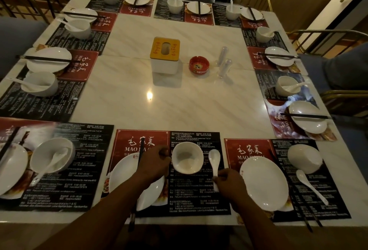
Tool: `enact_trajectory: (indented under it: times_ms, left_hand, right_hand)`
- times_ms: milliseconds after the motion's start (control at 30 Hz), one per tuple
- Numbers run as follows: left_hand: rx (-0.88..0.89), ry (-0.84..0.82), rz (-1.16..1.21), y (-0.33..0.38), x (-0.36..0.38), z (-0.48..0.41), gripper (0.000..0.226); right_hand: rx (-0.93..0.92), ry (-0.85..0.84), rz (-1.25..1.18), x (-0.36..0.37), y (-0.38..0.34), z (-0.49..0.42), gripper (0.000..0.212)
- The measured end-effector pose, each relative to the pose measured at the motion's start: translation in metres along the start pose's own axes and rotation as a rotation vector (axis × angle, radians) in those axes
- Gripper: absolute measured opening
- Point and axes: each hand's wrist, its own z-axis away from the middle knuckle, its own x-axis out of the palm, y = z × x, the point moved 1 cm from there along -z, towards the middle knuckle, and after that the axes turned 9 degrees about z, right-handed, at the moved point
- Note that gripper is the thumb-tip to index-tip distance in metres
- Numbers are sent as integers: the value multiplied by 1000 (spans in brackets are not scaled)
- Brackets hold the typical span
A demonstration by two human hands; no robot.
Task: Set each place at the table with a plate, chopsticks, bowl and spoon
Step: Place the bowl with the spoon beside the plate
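At the near middle placemat (191, 200), my left hand (154, 164) grips the left rim of an upright white bowl (187, 158). My right hand (229, 184) pinches the handle of a white spoon (214, 159) lying just right of that bowl. A white plate (121, 178) with black chopsticks (132, 218) across it sits under my left wrist. At the near right place a plate (263, 183), an upside-down bowl (304, 158), a spoon (310, 187) and chopsticks (306, 222) lie apart on the mat.
The marble table (179, 106) holds a tissue box (164, 55), a red ashtray (199, 65) and two clear shakers (224, 66) in its centre. Set places with plate, chopsticks, bowl and spoon line the left, far and right sides. Chairs ring the table.
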Motion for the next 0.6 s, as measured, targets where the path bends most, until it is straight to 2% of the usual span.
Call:
enact_trajectory:
  times_ms: [100,167,300,400,500,600]
  left_hand:
    - [4,6,-10,1,0,-1,36]
    - [9,6,-13,2,1,-1,35]
    - [8,-1,5,3,2,-1,34]
    - [4,-8,-4,4,0,-1,35]
    - [19,11,-23,2,-3,-3,26]
    - [25,9,-15,2,-5,-2,31]
  right_hand:
    - [3,53,-248,-15,-15,6,14]
    - [-46,-15,-344,-16,-32,15,16]
    - [-133,-124,-214,1,-54,31,19]
    - [-130,-108,-143,20,-56,33,17]
    - [-107,-85,-119,28,-55,33,15]
    - [-95,-59,-121,30,-57,34,11]
